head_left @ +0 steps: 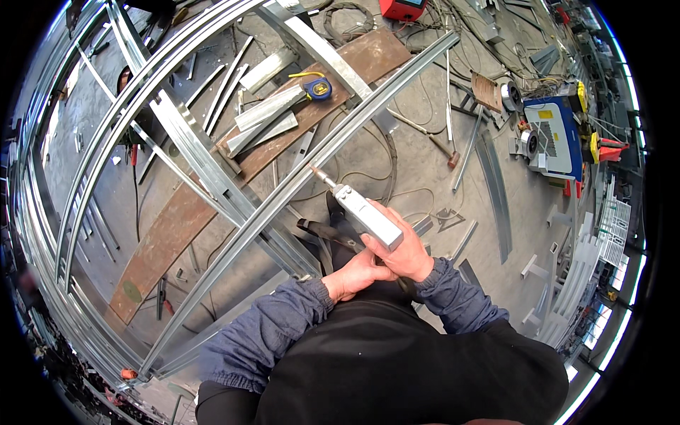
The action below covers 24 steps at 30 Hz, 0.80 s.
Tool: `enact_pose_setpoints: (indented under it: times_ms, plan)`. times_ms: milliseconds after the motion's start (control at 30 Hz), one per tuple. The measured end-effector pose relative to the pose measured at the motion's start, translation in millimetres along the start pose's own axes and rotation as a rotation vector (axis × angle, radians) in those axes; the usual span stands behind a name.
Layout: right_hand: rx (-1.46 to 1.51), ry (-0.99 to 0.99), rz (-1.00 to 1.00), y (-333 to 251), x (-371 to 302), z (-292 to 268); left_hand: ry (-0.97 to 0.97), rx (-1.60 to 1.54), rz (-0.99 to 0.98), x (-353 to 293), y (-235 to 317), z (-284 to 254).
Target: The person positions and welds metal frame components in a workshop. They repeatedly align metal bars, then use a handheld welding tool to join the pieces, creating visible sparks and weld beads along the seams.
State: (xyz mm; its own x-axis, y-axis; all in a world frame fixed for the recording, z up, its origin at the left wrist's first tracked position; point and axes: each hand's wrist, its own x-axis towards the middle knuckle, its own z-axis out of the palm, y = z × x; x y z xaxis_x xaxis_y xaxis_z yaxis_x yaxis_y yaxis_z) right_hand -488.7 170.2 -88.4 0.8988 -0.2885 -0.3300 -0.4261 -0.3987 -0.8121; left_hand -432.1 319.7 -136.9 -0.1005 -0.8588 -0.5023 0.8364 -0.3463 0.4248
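My right hand (412, 253) is closed round a grey, box-bodied handheld laser welding gun (370, 215). The gun slants up and to the left, and its slim copper-coloured nozzle tip (314, 170) is at the edge of a long galvanized steel channel (358, 131). Just below the gun's rear end, my left hand (354, 278) is closed against the right one, fingers curled under; what they grip is hidden. The channel belongs to a large metal frame, joined by crosspieces (188, 138) and curved rails (145, 81) on the left.
A blue tape measure (319, 88) and short steel offcuts (265, 120) lie on a rusty plate (159, 251) beneath the frame. To the right are a hammer (450, 156), a blue-and-white machine (551, 134) and a curved strip (494, 198). Cables (391, 159) trail over the floor.
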Motion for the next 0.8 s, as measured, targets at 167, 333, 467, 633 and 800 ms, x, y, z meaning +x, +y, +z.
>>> enact_pose_setpoints:
  times_ms: [167,333,467,633,800]
  plan:
    - [0.011,0.008,-0.02,2.1,-0.2,1.3,0.001,0.003,-0.013,-1.1,1.2,0.4]
    - [-0.015,0.06,-0.11,10.0,-0.7,6.3,-0.005,-0.001,0.008,-0.1,-0.7,-1.8]
    - [-0.007,0.067,-0.112,10.5,-0.3,7.9,0.0,0.003,-0.001,1.5,-3.3,-3.7]
    - [0.007,0.039,-0.073,7.5,-0.9,5.9,-0.007,-0.004,-0.02,4.1,-7.9,-6.2]
    - [0.006,0.039,-0.08,8.5,-0.6,6.1,0.0,0.004,-0.019,1.8,-2.5,-2.8]
